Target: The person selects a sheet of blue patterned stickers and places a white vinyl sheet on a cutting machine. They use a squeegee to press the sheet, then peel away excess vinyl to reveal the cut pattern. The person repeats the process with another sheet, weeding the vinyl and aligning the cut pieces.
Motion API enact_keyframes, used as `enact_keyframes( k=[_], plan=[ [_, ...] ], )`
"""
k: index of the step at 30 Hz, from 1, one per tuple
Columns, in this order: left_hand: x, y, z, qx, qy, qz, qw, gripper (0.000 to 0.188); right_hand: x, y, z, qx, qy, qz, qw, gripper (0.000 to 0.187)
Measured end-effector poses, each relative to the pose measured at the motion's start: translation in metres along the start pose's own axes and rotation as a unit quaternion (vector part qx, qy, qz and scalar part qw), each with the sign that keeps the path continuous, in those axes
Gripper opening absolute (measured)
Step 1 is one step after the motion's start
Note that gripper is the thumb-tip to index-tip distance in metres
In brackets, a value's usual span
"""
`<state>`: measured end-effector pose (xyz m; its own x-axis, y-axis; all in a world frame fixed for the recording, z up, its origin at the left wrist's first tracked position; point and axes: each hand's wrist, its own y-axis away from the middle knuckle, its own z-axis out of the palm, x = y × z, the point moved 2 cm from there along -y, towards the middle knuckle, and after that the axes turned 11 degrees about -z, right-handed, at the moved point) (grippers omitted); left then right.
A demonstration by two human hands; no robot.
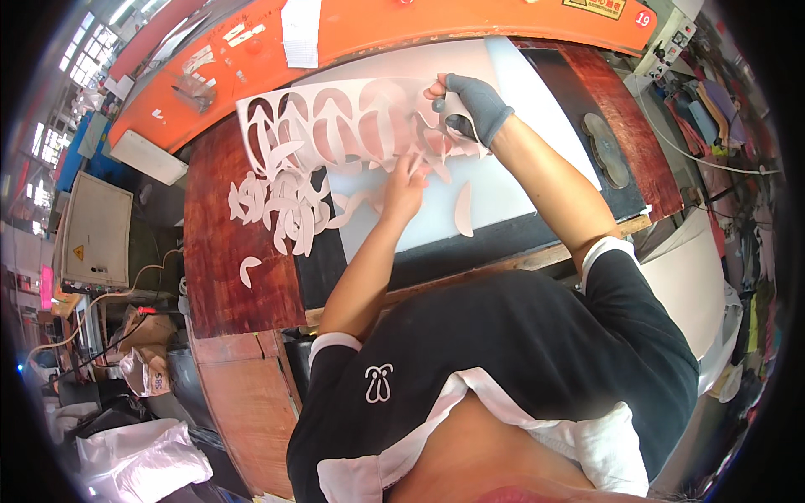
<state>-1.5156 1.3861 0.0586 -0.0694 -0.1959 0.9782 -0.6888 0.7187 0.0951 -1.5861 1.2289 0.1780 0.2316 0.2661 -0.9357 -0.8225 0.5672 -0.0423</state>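
One dark shirt (503, 335) with white trim, nearest, on the person at work. One reddish-brown desk (251, 306), glossy and streaked like stained wood, bearing a smooth white board (520, 184). One loose crescent (464, 210), pale, thin, slim-ended, lying on the board; a second crescent (249, 271), more sharply bent, on the brown wood. One heap of crescents (289, 205), matt and overlapping, left of the hands. One left grip (406, 189), bare, at the lower edge of the pale sheet; blurred, so I cannot tell whether the fingers pinch. One pale sheet (335, 113), flexible-looking, pierced by arched openings with mushroom-shaped strips between, over the far part of the board. One right grip (476, 102), in a grey glove with bare fingertips, thumb and fingers closed on the sheet's right end. Handling note, my judgement: the right end wants firm holding, the other hand freeing pieces close to their cut lines, lest the narrow strips tear or snag. Farthest, one orange machine beam (470, 25), painted and scuffed, with one white paper (300, 33) hanging down its front.
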Motion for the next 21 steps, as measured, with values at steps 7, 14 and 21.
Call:
enact_keyframes(
  k=[7, 14, 21],
  plan=[
    [0.012, -0.021, 0.049, 0.170, -0.128, 0.198, 0.957, 0.030, 0.000, 0.009, 0.009, 0.001, -0.035, 0.012, 0.999, 0.030],
    [0.008, -0.007, 0.026, -0.018, -0.061, 0.115, 0.991, 0.027, -0.020, 0.003, -0.003, 0.004, 0.045, 0.018, 0.999, 0.022],
    [0.026, -0.012, 0.056, -0.181, 0.409, -0.142, 0.883, 0.035, -0.007, -0.010, 0.011, -0.018, -0.010, 0.000, 1.000, 0.022]
  ],
)
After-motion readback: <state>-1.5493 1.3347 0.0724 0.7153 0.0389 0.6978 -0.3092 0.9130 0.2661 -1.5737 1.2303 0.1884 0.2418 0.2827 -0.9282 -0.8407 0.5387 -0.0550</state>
